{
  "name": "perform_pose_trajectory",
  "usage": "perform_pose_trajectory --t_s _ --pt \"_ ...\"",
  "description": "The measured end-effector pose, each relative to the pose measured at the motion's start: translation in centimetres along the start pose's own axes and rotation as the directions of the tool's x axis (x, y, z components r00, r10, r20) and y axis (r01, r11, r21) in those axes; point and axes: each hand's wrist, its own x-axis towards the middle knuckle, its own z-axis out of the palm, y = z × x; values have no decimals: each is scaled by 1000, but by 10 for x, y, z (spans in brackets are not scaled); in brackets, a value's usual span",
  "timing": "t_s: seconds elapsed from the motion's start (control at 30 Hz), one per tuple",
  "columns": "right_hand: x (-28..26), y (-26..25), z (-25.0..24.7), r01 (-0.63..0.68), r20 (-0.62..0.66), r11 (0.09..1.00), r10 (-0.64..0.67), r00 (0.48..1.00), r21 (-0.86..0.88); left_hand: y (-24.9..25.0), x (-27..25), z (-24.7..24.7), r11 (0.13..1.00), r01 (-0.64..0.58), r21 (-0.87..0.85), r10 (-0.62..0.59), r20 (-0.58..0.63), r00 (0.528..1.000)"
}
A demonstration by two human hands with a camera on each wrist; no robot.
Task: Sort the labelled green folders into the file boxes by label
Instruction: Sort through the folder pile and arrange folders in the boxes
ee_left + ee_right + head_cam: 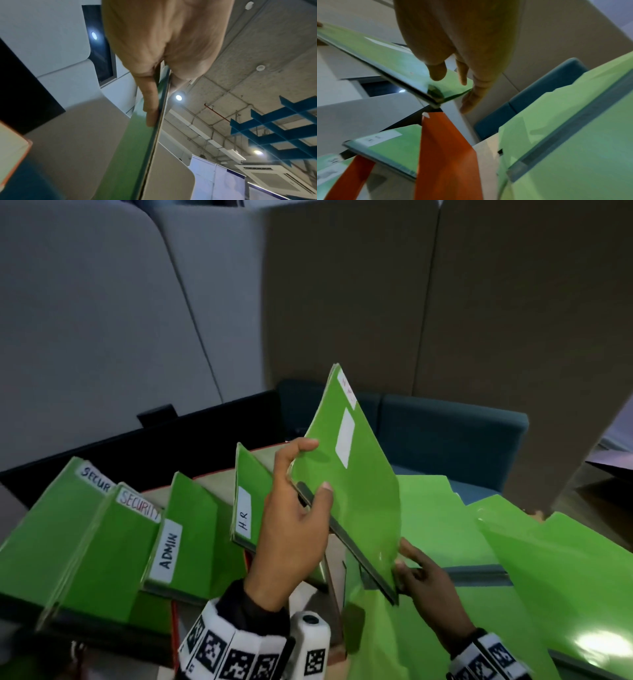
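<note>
My left hand (310,470) pinches the dark spine of a green folder (356,484) and holds it up, tilted, over the file boxes (334,577). The white label (347,392) at its top corner is too blurred to read. My right hand (402,558) holds the folder's lower corner. In the left wrist view, thumb and fingers (150,108) clamp the folder (137,142) edge-on. In the right wrist view my right hand (452,81) lies around the corner of the folder (385,58). Folders marked SECURITY (137,508), ADMIN (168,549) and HR (245,515) stand in the boxes at left.
A heap of loose green folders (513,570) covers the surface at right. An orange box wall (447,155) stands just under the held folder's corner. A black panel (171,440) and a teal seat (445,440) lie behind, with grey partitions beyond.
</note>
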Motion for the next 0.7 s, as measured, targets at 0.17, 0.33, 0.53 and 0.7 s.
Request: perform_pose_trajectory --t_s 0.17,0.33,0.53,0.7 --pt "2 -34 45 300 179 949 -280 943 -94 10 0 -30 985 -138 103 150 -124 981" --pt "7 -66 90 490 245 864 -452 857 -119 7 2 -59 959 -240 153 275 -286 918" --pt "10 -79 136 503 316 857 -449 836 -114 -3 1 -84 945 -222 240 286 -275 918" --pt "12 -67 163 497 409 850 -398 821 -172 -29 -1 -93 952 -55 301 132 -242 961"
